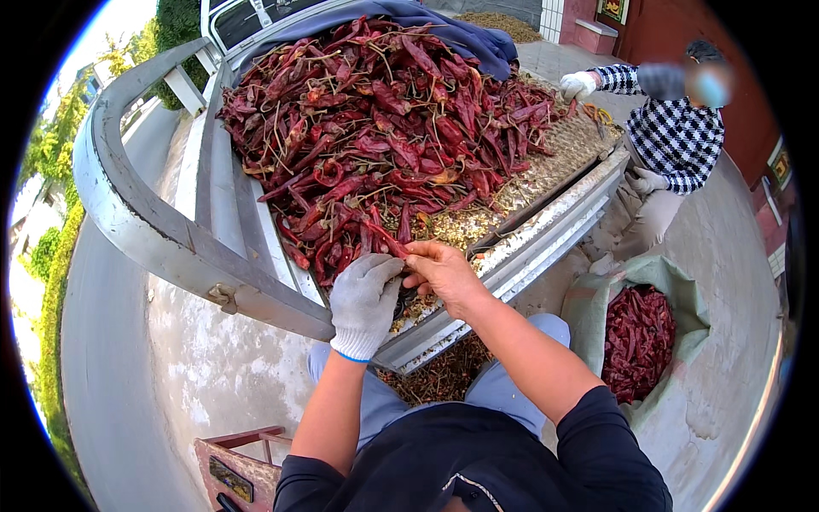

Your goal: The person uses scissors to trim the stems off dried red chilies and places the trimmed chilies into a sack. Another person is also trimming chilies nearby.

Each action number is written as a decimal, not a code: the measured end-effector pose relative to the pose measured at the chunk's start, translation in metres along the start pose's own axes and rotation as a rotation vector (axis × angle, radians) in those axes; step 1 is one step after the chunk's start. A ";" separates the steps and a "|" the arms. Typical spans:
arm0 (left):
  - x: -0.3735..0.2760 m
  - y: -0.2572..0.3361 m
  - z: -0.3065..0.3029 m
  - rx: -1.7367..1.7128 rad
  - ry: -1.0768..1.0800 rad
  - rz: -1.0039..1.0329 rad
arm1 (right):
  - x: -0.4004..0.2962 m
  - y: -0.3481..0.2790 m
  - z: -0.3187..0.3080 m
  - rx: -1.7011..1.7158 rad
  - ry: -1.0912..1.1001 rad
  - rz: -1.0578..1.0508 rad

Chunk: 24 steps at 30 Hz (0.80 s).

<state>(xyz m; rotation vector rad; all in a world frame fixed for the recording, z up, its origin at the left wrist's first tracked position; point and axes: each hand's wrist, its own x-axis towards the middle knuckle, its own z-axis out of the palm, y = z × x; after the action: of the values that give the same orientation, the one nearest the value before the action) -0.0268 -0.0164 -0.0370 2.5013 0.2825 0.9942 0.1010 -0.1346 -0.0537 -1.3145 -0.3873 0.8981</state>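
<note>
A large heap of dried red chili peppers (384,121) lies on a metal truck bed (550,205), with stems sticking out all through it. At the near corner of the bed, my left hand (366,297), in a pale knitted glove, has its fingers closed at the lower end of a red chili pepper (386,238). My bare right hand (446,275) pinches the same pepper between thumb and fingers, close beside the glove. Pale seeds (505,195) and bits are scattered over the bed next to the heap. The left fingertips are partly hidden.
A curved metal rail (153,224) runs along the left. An open woven sack (585,313) of chili peppers stands on the ground at right. Beyond it, a co-worker (672,141) in a checked top reaches over the bed. Stem debris (441,374) lies below the bed's near edge.
</note>
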 end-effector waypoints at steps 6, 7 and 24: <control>0.001 0.007 -0.010 0.163 0.043 -0.059 | -0.011 -0.007 -0.020 0.117 -0.003 0.056; 0.003 0.016 -0.014 0.205 0.043 -0.056 | -0.015 -0.009 -0.023 0.108 -0.005 0.059; -0.045 0.036 -0.043 0.080 -0.134 -0.230 | -0.027 0.007 -0.024 -0.382 -0.165 -0.185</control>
<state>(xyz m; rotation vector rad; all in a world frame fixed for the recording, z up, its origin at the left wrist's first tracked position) -0.0881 -0.0499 -0.0199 2.5215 0.5637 0.7340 0.0982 -0.1709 -0.0602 -1.5258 -0.8279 0.8021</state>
